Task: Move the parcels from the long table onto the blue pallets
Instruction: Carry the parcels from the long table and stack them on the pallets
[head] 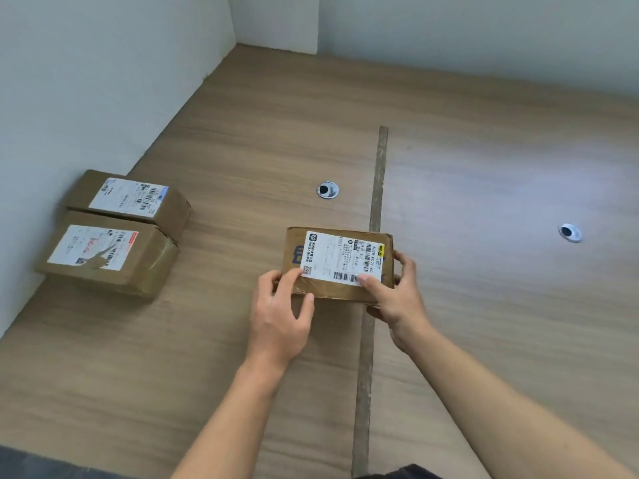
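Small brown parcel point(340, 262), white shipping label up, near the middle of the long table point(242, 140), straddling the dark seam strip point(378, 174) between two tabletop sections. Clamped on both near corners: left hand point(281, 312) closed over the near-left corner, thumb and forefinger pressed on the label's edge; right hand point(397, 292) wrapped round the near-right corner, thumb on the barcode, fingers curled along the right side. Impossible to tell whether already lifted or resting flat on the wood.

Further out, two larger parcels point(117, 229) side by side and touching, against the white wall point(69, 81) at the table's left edge, well apart from the held one. Two round metal cable grommets point(327, 190) set in the tabletop, one just beyond the held parcel, one far to the right. No blue pallets anywhere in view.

Likely the pick-up stage, with two parcels left to clear afterwards. Risks from here, judged from the grip: both holds sit on the near edge only, so the far end could dip and the box pivot out of the fingers on lifting. Glossy tape along the near face could let the thumbs slide. A drag instead of a lift could catch the box on the seam strip.
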